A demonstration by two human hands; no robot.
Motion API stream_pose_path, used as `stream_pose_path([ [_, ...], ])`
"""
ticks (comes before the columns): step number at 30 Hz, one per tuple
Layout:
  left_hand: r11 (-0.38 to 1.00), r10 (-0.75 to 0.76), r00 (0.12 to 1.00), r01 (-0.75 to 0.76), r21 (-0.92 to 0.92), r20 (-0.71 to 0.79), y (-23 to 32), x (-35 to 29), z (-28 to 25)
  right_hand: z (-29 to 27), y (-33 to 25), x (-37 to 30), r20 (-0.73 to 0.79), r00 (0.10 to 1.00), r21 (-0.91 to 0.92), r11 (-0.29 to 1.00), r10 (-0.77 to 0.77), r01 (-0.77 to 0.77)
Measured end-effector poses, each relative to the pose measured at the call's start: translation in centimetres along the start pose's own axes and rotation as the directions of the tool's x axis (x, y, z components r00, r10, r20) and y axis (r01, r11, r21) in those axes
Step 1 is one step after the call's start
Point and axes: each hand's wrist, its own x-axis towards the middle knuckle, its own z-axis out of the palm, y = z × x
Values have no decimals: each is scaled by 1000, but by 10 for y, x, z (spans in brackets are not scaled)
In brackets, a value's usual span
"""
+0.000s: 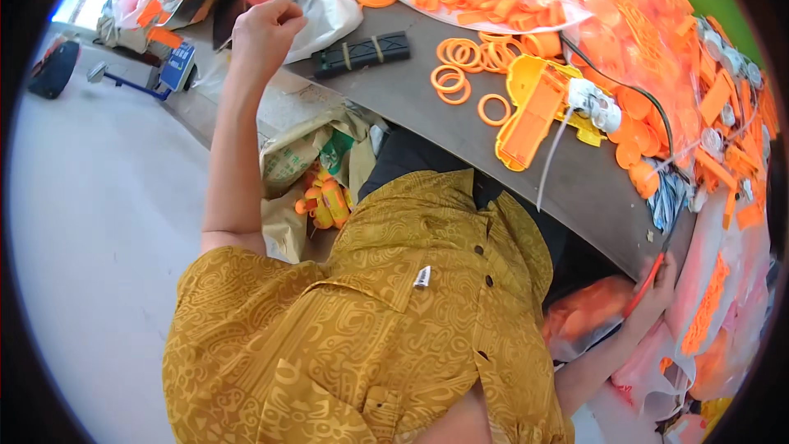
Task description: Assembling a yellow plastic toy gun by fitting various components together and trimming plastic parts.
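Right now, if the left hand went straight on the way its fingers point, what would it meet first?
Likely the white bag beside the left hand, though depth is unclear; it might pass above.

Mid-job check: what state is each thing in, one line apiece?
Left hand: fingers curled, at the white bag; grip unclear.
Right hand: closed on the red-handled tool.
Red-handled tool: held.
White bag: crumpled, mouth appears open.
Black block: lying flat, two pale bands around it.
Orange rings: loose, some overlapping.
Yellow-and-orange casing: lying down, hollow side showing.
Sack: open, orange and yellow pieces inside.
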Motion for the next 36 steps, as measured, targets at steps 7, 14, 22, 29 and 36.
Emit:
stream_pose_path([
  [7,801,475,796,-568,-189,-376,81,-26,23,-14,0,31,-35,990,-777,626,-136,59],
  [14,186,975,134,-929,-320,177,179,-82,57,9,-29,37,59,993,-832,545,-99,104],
  [22,29,956,-97,-908,-417,278,194,-62,80,-59,-47,55,-302,847,-660,737,-438,146],
  [29,130,991,127,-807,-576,45,218,-70,103,-141,-20,151,-101,993,-768,639,-64,-37],
  [36,251,920,389,-679,-690,-48,226,-76,104,-133,-26,141,-196,951,-878,475,-238,-62],
])
